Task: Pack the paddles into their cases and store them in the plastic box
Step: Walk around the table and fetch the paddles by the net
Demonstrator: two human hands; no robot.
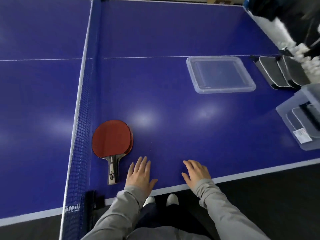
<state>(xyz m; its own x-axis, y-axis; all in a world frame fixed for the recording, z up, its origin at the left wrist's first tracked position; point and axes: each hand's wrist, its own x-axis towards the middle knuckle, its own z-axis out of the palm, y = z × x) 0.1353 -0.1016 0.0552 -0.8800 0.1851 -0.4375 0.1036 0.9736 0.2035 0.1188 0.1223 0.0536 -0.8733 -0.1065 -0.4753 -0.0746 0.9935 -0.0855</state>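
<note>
The red paddles (112,138) lie stacked and uncased by the net (78,135), while the grey cases (280,73) stand well apart at the far right beside the lid (220,74). The plastic box (301,122) already seems to hold a case or two, so packing looks partly done. The left hand (140,173), just beside the paddle handle, and the right hand (196,172) rest flat, fingers relaxed, holding nothing.

The blue table (173,110) is holding red paddles (112,138) by the net (81,118), a clear lid (220,74), gray cases (282,73), a plastic box (301,122) and two flat hands.
</note>
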